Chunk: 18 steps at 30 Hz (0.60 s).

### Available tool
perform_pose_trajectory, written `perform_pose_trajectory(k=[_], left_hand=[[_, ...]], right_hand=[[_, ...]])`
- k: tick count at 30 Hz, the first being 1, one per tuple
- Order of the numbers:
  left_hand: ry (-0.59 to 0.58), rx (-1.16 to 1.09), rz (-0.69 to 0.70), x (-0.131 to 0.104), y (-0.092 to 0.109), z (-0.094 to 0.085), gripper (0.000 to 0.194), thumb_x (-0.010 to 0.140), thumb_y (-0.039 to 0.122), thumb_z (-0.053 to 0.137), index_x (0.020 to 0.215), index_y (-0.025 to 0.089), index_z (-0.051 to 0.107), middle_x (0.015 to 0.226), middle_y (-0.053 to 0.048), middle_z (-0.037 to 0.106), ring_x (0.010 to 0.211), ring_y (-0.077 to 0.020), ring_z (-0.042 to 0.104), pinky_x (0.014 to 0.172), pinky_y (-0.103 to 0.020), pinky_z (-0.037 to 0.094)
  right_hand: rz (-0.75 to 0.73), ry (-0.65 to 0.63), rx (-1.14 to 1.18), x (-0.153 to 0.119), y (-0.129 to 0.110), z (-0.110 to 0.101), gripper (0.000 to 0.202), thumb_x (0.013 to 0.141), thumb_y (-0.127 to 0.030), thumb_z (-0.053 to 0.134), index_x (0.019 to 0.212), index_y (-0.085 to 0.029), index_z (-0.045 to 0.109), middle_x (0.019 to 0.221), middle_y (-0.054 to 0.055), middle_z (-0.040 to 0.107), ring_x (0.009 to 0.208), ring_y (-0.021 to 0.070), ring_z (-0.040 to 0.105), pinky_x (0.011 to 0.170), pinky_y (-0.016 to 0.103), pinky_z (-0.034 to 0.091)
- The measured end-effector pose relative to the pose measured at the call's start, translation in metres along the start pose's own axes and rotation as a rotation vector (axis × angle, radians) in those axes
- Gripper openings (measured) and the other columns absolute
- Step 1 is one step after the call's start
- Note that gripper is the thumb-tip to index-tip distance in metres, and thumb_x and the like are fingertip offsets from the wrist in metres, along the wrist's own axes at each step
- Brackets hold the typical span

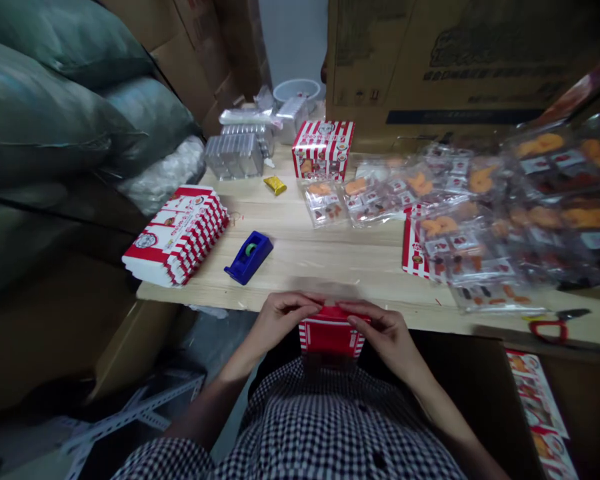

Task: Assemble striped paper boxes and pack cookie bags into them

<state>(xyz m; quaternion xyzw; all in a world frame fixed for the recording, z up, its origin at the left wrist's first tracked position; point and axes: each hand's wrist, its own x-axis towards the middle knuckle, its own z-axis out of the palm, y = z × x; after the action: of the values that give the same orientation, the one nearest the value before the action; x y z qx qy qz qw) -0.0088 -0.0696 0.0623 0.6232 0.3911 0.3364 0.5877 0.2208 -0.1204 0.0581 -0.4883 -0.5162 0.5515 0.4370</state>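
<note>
Between my two hands, close to my body at the table's front edge, is a red box [331, 333] with red-and-white striped sides. My left hand [286, 320] pinches its upper left edge, thumb and fingers pressed together. On the upper right edge my right hand [380, 328] grips the box the same way, its thumb on the face nearer me. A blue tape dispenser [250, 257] lies on the table ahead and to the left. Farther back stands an assembled striped box [324, 150], with a small yellow packet [275, 185] to its left.
Flat striped cartons [180, 233] are stacked at the table's left. Clear plastic trays [235, 155] stand behind. Many clear food packets [465, 247] cover the right side, near red-handled scissors [553, 328]. A large cardboard box [430, 73] stands at the back.
</note>
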Motion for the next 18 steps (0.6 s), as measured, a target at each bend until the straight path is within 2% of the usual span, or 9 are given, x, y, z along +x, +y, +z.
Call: perform_pose_trajectory(k=[3, 6, 12, 18], left_hand=[[-0.084, -0.026, -0.16, -0.013, -0.001, 0.011, 0.026, 0.088, 0.03, 0.069, 0.111, 0.023, 0.076, 0.118, -0.007, 0.074, 0.109, -0.0215, 0.069, 0.101, -0.037, 0.051], [-0.172, 0.031, -0.233, -0.022, -0.003, 0.014, 0.037, 0.089, 0.034, 0.068, 0.124, 0.026, 0.069, 0.124, -0.007, 0.071, 0.109, -0.0222, 0.069, 0.1, -0.039, 0.052], [-0.244, 0.169, -0.158, -0.02, -0.011, 0.007, 0.037, 0.091, 0.037, 0.065, 0.126, 0.026, 0.067, 0.12, -0.007, 0.073, 0.105, -0.0217, 0.071, 0.095, -0.038, 0.053], [-0.245, 0.119, -0.177, -0.013, -0.021, 0.002, 0.034, 0.088, 0.035, 0.068, 0.12, 0.024, 0.071, 0.106, -0.006, 0.078, 0.092, -0.0187, 0.072, 0.085, -0.032, 0.056]], right_hand=[[0.047, -0.015, 0.034, -0.016, 0.008, 0.007, 0.021, 0.088, -0.034, 0.071, 0.108, -0.035, 0.077, 0.116, 0.003, 0.075, 0.112, 0.0235, 0.068, 0.101, 0.043, 0.051], [0.094, -0.021, 0.057, -0.026, 0.017, 0.011, 0.022, 0.086, -0.034, 0.073, 0.108, -0.034, 0.077, 0.118, 0.003, 0.074, 0.111, 0.0233, 0.068, 0.102, 0.043, 0.051], [0.16, -0.052, 0.092, -0.025, 0.03, 0.006, 0.026, 0.083, -0.037, 0.075, 0.108, -0.031, 0.077, 0.114, 0.005, 0.076, 0.105, 0.0233, 0.071, 0.094, 0.04, 0.055], [0.206, -0.054, 0.138, -0.021, 0.028, 0.006, 0.028, 0.082, -0.036, 0.077, 0.109, -0.028, 0.075, 0.11, 0.005, 0.076, 0.092, 0.0211, 0.072, 0.082, 0.034, 0.058]])
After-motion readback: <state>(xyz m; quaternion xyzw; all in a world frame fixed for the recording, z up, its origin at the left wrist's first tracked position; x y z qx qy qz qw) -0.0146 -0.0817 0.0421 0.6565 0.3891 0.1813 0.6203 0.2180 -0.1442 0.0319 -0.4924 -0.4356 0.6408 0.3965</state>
